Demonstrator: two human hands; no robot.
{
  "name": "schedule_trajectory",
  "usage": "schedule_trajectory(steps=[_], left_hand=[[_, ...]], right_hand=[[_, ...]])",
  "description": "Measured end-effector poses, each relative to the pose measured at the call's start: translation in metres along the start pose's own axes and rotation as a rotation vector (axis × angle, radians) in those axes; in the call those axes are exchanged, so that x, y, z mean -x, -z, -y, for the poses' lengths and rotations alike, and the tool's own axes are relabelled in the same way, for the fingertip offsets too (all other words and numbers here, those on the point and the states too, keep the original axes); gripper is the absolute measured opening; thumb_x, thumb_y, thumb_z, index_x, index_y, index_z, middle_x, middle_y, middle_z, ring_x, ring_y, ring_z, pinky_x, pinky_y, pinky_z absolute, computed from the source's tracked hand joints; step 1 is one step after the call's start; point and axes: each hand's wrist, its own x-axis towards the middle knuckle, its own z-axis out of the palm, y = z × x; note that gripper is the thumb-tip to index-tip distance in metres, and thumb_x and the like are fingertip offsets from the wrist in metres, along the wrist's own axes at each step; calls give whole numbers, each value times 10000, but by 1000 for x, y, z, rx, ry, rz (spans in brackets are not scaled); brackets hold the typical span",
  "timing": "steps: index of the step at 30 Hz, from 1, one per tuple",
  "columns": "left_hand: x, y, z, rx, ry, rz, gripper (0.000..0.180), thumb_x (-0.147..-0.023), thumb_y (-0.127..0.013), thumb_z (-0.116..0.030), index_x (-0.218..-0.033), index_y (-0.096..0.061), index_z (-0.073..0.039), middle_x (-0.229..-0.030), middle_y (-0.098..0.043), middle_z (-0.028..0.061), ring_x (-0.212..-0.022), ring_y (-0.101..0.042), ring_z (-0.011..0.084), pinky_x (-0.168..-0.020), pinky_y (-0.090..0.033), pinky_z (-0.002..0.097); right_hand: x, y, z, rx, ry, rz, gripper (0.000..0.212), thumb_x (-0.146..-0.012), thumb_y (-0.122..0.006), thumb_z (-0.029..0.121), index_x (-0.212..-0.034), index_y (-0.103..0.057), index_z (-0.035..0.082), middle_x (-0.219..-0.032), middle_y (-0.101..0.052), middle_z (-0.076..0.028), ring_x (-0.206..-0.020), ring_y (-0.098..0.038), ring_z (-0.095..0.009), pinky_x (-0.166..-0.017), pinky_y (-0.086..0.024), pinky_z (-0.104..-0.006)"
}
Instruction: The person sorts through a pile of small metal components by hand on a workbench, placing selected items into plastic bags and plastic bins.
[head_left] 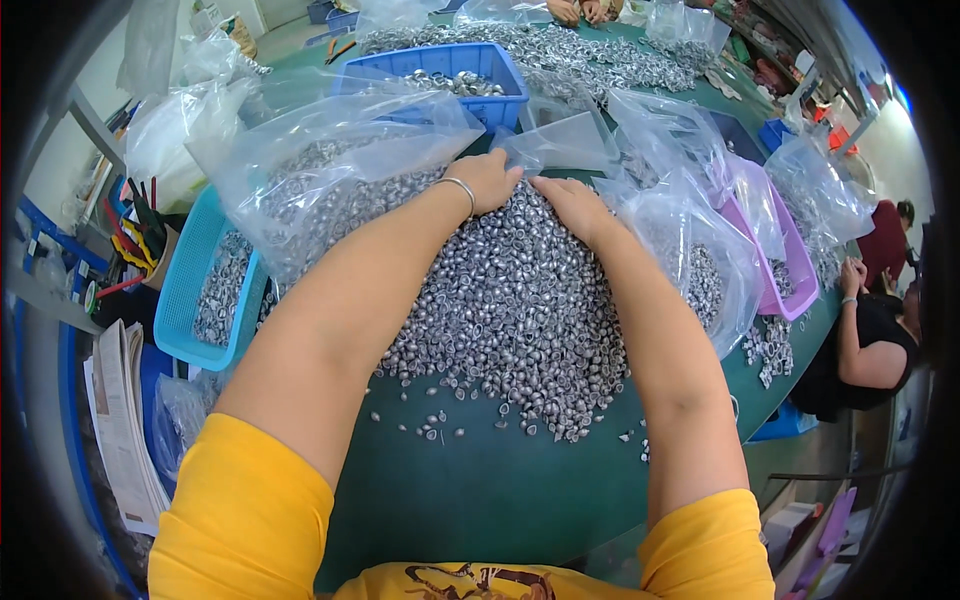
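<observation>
In the head view, the left grip (486, 180) and right grip (577, 208) meet the far edge of the grey pieces (510, 290), heaped on their near side; whether either pinches any cannot be told. Gathering seems in hand, and drawing pieces nearer would call for cupped palms.

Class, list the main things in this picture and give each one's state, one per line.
Metal pieces: heaped loose, a few scattered nearer the person
Left hand: against the heap's far side
Right hand: also against the far side
Bracelet: worn on the left wrist
Blue basket: upright, partly filled
Turquoise basket: holding gray pieces
Purple basket: partly covered by clear plastic
</observation>
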Motion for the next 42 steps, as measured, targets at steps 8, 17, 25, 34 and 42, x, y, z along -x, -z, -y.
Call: schedule_trajectory(steps=[8, 17, 25, 34, 42], left_hand=[[58, -11, -6, -8, -177, -86, 401, -908, -392, -380, -1147, -509, -79, -984, -622, 196, -922, -588, 362, -803, -448, 444], [143, -16, 7, 71, -347, -159, 370, -887, -434, -323, -1121, -568, -70, -1024, -626, 159, -932, -586, 339, -810, -453, 415], [217, -12, 28, 197, -385, -203, 318, -857, -511, -269, -1065, -608, -48, -1050, -620, 146, -958, -578, 309, -842, -437, 382], [252, -10, 52, 258, -388, -313, 235, -817, -570, -175, -983, -621, -18, -978, -629, 140, -908, -580, 296, -810, -446, 356], [272, -11, 63, 533, -209, -367, 174, -797, -616, -118, -938, -632, -18, -919, -646, 74, -857, -599, 188, -775, -462, 289]], right_hand=[[57, -21, 12, -107, 71, -16, 496, -856, -451, 501, -1209, -571, 175, -1173, -580, -162, -1108, -527, -328, -952, -383, -351], [129, -63, 40, -90, 244, -164, 482, -815, -568, 435, -1134, -608, 76, -1031, -625, -199, -966, -586, -367, -854, -451, -394], [180, -105, 79, -43, 377, -311, 392, -776, -619, 342, -1031, -634, 45, -977, -644, -166, -868, -599, -358, -792, -468, -418], [206, -134, 108, 24, 338, -323, 472, -792, -581, 389, -1156, -569, 90, -1103, -603, -135, -957, -572, -357, -842, -441, -436], [244, -99, 78, 109, 424, -391, 491, -879, -491, 333, -1249, -460, 13, -1312, -413, -229, -1219, -376, -388, -1002, -291, -480]])
